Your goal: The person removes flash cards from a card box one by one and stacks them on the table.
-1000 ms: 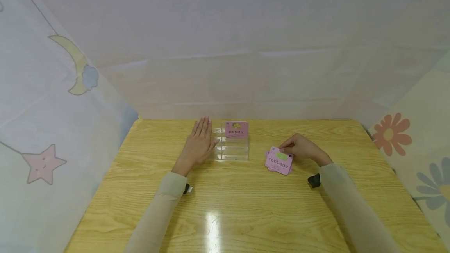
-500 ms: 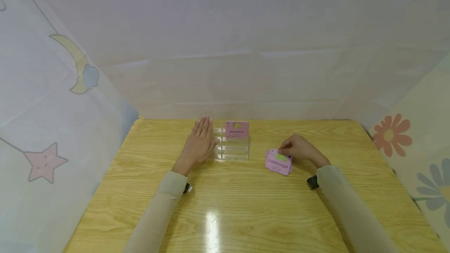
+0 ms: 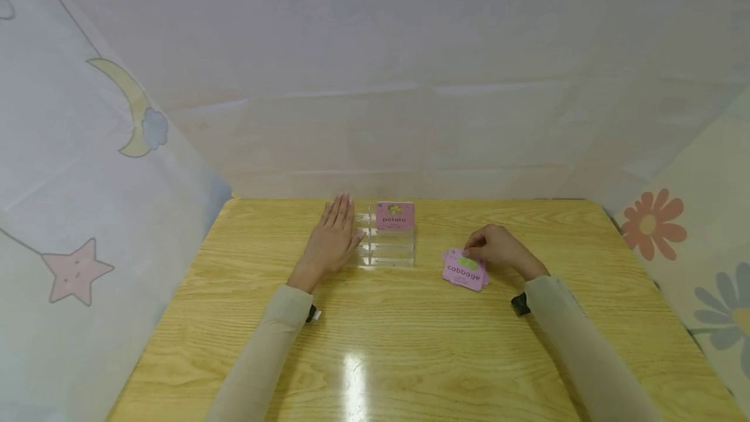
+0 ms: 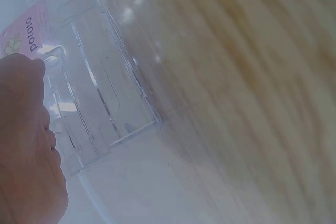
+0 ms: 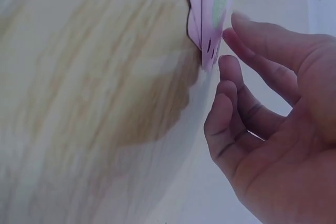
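My left hand [image 3: 329,245] lies palm down with straight fingers over the left part of a clear plastic card holder [image 3: 392,254], its thumb near the divider. A pink "potato" card [image 3: 395,216] stands in the holder's back right slot. To the right, my right hand [image 3: 502,251] pinches the far edge of a pink "cabbage" card [image 3: 463,273], which lies on top of other pink cards. In the right wrist view, thumb and index finger [image 5: 231,32] meet at the cabbage card's face [image 5: 212,24], while the other fingers stay curved beside it.
The wooden table [image 3: 398,344] carries the holder near its back edge. A pale fabric backdrop [image 3: 375,142] rises right behind it. Printed side panels with a star [image 3: 76,272] and flowers [image 3: 652,223] flank the table. A black strap [image 3: 520,304] shows at the right wrist.
The cabbage card and the cards under it have shifted slightly against each other under the right fingers. The right hand has moved a little downward and left. The left hand keeps its place.
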